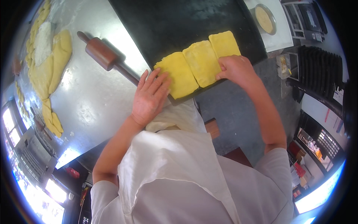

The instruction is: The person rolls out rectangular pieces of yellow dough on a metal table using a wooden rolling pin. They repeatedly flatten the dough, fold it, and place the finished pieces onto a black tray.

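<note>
Three flat yellow dough sheets lie side by side along the near edge of a black baking tray [167, 28]. My left hand [151, 96], fingers spread and palm down, rests its fingertips on the outer edge of the left dough sheet [179, 75]. The middle dough sheet [203, 63] touches its neighbours. Over the near end of the right dough sheet [224, 43] is my right hand [237, 68], its fingers curled and its thumb beside the middle sheet's corner. Whether those fingers pinch the dough is hidden. A wooden rolling pin [102, 53] lies left of the tray, its near handle partly behind my left hand.
A metal worktop [92, 112] holds a large mass of yellow dough [60, 53] with white flour [42, 42] on it. Beyond the tray's right side stands a round metal bowl [264, 19] with pale contents. Black trays [320, 70] are stacked in a rack at far right.
</note>
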Tool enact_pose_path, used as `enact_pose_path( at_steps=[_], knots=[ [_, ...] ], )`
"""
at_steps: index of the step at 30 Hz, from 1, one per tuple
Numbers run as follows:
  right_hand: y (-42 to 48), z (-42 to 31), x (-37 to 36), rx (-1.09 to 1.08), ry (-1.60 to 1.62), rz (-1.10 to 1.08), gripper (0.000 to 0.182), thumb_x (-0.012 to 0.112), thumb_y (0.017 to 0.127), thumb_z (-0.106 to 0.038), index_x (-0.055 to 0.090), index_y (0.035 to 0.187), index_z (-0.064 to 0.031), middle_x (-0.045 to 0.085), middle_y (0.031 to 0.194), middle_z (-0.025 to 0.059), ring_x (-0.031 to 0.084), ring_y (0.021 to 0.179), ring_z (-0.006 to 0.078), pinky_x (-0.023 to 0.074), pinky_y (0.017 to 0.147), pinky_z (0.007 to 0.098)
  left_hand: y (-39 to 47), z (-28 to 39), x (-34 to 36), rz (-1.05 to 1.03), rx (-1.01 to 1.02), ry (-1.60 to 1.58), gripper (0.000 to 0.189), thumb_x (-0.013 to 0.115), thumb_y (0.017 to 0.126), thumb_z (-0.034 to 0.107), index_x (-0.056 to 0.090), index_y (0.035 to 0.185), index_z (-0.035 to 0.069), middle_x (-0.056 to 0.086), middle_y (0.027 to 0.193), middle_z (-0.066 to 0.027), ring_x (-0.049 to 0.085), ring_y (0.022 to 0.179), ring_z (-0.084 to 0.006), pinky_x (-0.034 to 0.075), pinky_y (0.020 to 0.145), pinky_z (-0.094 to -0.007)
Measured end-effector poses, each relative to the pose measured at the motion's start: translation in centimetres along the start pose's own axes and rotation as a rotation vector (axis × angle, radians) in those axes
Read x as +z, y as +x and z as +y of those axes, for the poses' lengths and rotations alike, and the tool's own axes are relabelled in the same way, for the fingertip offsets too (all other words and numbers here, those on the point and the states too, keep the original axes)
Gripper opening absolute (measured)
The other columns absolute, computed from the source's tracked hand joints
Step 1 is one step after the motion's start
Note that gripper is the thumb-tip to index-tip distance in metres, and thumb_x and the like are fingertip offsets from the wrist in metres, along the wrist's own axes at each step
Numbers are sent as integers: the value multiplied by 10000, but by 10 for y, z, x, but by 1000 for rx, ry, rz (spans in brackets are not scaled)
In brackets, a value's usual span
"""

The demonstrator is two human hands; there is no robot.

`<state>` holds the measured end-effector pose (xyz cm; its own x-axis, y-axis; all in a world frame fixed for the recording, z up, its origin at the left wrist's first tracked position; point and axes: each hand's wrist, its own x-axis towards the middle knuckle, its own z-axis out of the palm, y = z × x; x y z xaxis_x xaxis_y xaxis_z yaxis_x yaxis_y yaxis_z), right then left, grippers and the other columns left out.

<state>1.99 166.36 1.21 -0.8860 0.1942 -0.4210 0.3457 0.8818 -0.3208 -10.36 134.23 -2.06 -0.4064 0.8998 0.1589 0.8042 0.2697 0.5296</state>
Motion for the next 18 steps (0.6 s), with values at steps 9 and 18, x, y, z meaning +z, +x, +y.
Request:
enact_pose_path(
  at_steps=[9,18],
  knots=[
    [39,-74,10,10,367,-59,305,869,785,-270,634,807,-77,685,768,85,659,740,312,501,677,428,1,10,6,-146,-15,137,557,714,976,363,632,1408,21,587,1512,-106,450,1498,-345,256,1258,-621],
    [44,-72,32,-70,244,54,380,912,725,-249,585,785,-64,650,729,94,651,724,318,489,666,441,3,18,-3,-248,-97,256,555,696,984,384,631,1432,64,555,1546,-70,398,1527,-322,230,1263,-627]
  ],
)
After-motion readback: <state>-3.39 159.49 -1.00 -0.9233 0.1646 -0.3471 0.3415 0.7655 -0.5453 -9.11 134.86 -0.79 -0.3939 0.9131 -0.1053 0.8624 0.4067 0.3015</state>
